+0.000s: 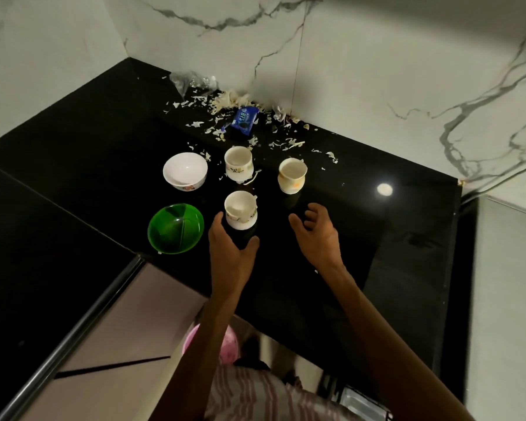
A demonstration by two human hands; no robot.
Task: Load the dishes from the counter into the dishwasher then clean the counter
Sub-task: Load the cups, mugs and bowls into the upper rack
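Left hand [230, 247] spread around nearest cup [240, 209], not yet gripping; right hand [315, 230] loosely curled, empty. A glancing touch could topple it.

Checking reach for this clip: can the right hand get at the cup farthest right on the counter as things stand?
Probably yes. The right hand hovers open just short of that cup, with only bare black counter between them; the other cups stand off to its left.

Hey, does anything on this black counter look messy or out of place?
Yes. Pale torn scraps are strewn over the black counter along the marble wall, with a blue snack wrapper and a crumpled clear plastic bag among them.
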